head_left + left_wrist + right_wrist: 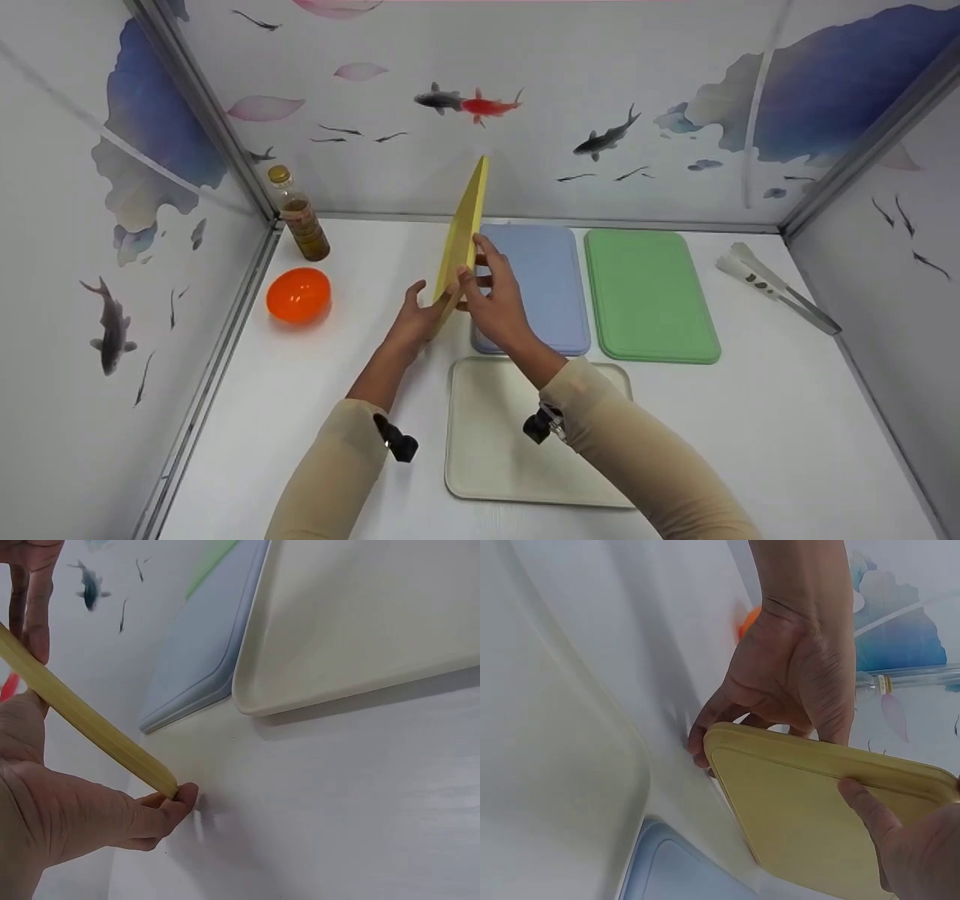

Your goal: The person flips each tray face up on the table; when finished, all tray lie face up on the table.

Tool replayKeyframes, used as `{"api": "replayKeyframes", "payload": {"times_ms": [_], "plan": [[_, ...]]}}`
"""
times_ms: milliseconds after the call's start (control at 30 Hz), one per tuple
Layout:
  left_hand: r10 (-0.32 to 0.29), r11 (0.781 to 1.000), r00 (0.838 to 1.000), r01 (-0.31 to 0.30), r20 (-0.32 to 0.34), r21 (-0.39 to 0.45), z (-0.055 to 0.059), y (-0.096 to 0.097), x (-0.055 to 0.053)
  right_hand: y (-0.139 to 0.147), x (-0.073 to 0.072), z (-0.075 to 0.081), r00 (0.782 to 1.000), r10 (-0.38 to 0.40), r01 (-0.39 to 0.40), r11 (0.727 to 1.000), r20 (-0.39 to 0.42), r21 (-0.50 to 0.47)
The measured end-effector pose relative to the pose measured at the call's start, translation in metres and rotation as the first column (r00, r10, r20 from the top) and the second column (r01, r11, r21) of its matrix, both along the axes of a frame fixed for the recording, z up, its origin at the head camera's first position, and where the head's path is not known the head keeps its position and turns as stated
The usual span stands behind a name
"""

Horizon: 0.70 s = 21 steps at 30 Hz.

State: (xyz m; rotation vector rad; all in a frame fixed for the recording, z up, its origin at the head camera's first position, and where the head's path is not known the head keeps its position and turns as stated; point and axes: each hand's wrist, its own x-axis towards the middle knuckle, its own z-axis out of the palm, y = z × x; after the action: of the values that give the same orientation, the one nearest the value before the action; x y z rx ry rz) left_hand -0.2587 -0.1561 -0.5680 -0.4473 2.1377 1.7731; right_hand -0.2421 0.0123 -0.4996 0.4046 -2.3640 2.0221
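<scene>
A yellow cutting board [463, 225] stands on edge in the air, tilted, between my two hands. My left hand [412, 322] grips its near end; in the left wrist view the fingers curl round the bottom corner. My right hand [491, 296] holds the board along its near edge, a little higher, with the thumb laid on the broad face in the right wrist view. Behind and to the right lies a blue cutting board [536, 292], partly covered by the right hand. Closer to me, a beige tray [517, 480] lies under the right forearm.
A green cutting board [652, 296] lies right of the blue one. Farther right are tongs [780, 289] by the side wall. At the left stand an orange bowl [298, 296] and an oil bottle [301, 221] in the back corner. Printed walls enclose the white table [787, 427].
</scene>
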Motion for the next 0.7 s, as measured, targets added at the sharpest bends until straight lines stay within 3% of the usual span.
{"api": "replayKeyframes", "payload": {"times_ms": [167, 700], "plan": [[0.010, 0.999, 1.000, -0.010, -0.009, -0.049, 0.000, -0.001, 0.003, 0.001, 0.002, -0.001, 1.000, 0.022, -0.022, 0.999, -0.011, -0.024], [0.076, 0.997, 0.992, -0.077, -0.105, -0.006, 0.005, -0.022, 0.016, -0.005, 0.003, -0.003, 0.989, 0.052, -0.057, 0.998, -0.139, -0.034]]}}
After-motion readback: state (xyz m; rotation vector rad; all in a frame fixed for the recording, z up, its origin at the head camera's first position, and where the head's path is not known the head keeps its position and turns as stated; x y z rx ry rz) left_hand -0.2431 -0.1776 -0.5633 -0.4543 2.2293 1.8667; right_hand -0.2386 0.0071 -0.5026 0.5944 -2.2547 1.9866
